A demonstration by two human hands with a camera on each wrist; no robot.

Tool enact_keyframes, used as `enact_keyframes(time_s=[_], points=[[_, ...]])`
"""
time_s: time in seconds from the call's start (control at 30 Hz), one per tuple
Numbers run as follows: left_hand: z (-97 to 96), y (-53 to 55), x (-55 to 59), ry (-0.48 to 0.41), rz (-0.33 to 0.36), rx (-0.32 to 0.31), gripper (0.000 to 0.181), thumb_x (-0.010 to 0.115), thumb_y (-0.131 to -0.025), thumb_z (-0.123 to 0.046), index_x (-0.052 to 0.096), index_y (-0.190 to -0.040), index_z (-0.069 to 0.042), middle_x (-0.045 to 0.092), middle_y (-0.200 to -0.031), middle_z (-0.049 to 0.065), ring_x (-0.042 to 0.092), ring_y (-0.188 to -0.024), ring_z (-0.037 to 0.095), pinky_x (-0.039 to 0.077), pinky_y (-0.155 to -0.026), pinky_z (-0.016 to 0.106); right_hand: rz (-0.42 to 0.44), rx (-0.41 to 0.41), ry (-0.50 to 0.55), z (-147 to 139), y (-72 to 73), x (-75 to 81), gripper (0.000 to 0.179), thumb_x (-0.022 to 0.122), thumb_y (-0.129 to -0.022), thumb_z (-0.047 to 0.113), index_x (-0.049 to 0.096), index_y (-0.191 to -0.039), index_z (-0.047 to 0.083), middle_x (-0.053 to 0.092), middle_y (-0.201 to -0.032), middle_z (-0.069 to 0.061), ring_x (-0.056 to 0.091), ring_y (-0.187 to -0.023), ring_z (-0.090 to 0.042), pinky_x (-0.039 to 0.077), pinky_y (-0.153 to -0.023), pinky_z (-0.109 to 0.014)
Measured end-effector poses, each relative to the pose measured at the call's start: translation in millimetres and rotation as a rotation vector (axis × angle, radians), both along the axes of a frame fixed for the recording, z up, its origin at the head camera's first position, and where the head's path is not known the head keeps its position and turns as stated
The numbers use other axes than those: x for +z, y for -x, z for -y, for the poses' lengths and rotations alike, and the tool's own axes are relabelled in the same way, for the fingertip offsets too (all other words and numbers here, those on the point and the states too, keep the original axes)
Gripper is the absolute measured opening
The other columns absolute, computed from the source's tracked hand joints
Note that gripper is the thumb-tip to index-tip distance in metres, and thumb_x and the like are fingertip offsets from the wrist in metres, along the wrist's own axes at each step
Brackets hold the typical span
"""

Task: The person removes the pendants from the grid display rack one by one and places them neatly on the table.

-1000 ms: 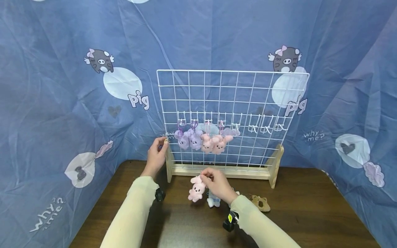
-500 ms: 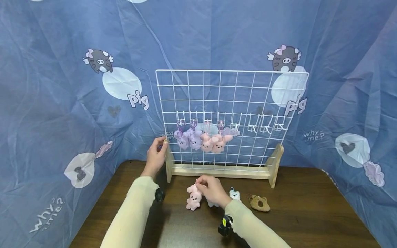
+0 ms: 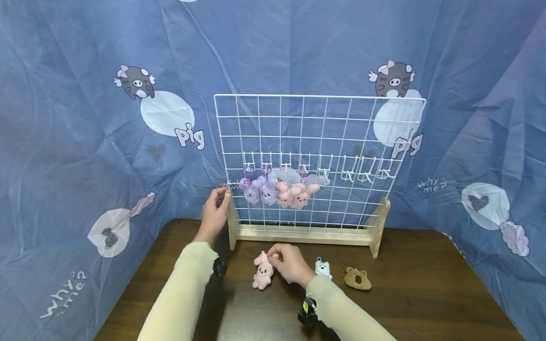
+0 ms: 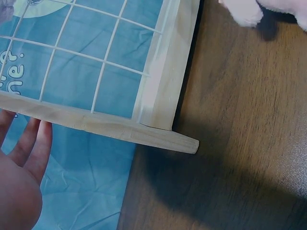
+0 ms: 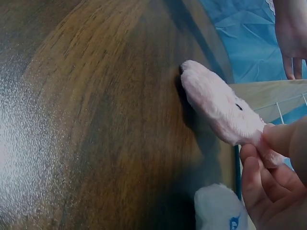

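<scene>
With thumb and fingers, my right hand (image 3: 290, 263) pinches an ear of a pink plush bunny keychain (image 3: 263, 273) low over the tabletop, in front of the rack. The right wrist view shows that pinch on the pink plush (image 5: 216, 103) from close by. My left hand (image 3: 214, 212) grips the left wooden upright of a white wire grid rack (image 3: 313, 98). In the left wrist view, fingers (image 4: 43, 143) reach behind the wooden upright (image 4: 86, 120). Two purple plush keychains (image 3: 268, 192) and two pink ones (image 3: 301, 196) hang from the rack's hooks.
A white plush keychain (image 3: 323, 269) and a brown bear-faced keychain (image 3: 357, 279) lie to the right on the dark wooden table (image 3: 426, 284). Several bare hooks (image 3: 365, 177) line the rack's right half. Blue patterned cloth (image 3: 341, 47) surrounds the table.
My right hand has moved down and left with the pink bunny, now lower toward the tabletop. The white keychain beside that arm has come into view. The left hand stays on the rack.
</scene>
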State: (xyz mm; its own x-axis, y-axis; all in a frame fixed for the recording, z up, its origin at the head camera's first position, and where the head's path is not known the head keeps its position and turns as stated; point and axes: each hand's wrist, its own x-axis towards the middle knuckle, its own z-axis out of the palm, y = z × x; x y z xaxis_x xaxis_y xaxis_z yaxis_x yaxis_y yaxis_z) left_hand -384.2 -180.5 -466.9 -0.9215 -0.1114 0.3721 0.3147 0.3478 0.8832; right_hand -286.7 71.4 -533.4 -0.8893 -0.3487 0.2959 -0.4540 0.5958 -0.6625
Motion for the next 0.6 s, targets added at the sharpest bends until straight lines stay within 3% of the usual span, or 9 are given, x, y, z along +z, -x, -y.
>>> enact_keyframes(time_s=[0.13, 0.3, 0.47, 0.6], points=[[0.0, 0.1, -0.1, 0.006, 0.005, 0.000, 0.033, 0.056, -0.110, -0.023, 0.059, -0.139, -0.007, 0.066, -0.134, 0.017, 0.060, -0.126, 0.031, 0.046, -0.105, 0.047, -0.014, 0.020, -0.029, 1.8, -1.6, -1.2, 0.008, 0.074, -0.094, 0.005, 0.078, -0.098, 0.010, 0.069, -0.086, 0.004, 0.059, -0.077, -0.007, 0.050, -0.073, -0.028], [-0.2, -0.1, 0.4, 0.004, 0.005, -0.009, 0.033, 0.056, -0.110, -0.023, 0.059, -0.139, -0.007, 0.066, -0.134, 0.017, 0.059, -0.128, 0.031, 0.045, -0.107, 0.048, -0.059, 0.045, -0.050, 3.0, -3.6, -1.6, 0.009, 0.075, -0.094, 0.005, 0.079, -0.102, 0.006, 0.075, -0.103, -0.005, 0.069, -0.096, -0.019, 0.055, -0.088, -0.037], [0.2, -0.4, 0.8, 0.004, 0.010, -0.008, 0.033, 0.056, -0.110, -0.024, 0.059, -0.139, -0.007, 0.066, -0.134, 0.017, 0.059, -0.127, 0.031, 0.045, -0.107, 0.048, -0.090, 0.059, -0.070, 3.6, -2.6, -2.4, 0.008, 0.073, -0.094, 0.005, 0.079, -0.099, 0.005, 0.076, -0.111, -0.010, 0.068, -0.117, -0.030, 0.051, -0.102, -0.047], [0.6, 0.0, 0.8, -0.001, 0.020, -0.007, 0.033, 0.056, -0.110, -0.023, 0.059, -0.139, -0.007, 0.066, -0.135, 0.017, 0.060, -0.127, 0.030, 0.045, -0.106, 0.046, -0.073, 0.068, -0.066, 3.7, -1.5, -3.0, 0.010, 0.072, -0.094, 0.004, 0.081, -0.099, 0.004, 0.078, -0.110, -0.010, 0.066, -0.123, -0.033, 0.049, -0.105, -0.050]])
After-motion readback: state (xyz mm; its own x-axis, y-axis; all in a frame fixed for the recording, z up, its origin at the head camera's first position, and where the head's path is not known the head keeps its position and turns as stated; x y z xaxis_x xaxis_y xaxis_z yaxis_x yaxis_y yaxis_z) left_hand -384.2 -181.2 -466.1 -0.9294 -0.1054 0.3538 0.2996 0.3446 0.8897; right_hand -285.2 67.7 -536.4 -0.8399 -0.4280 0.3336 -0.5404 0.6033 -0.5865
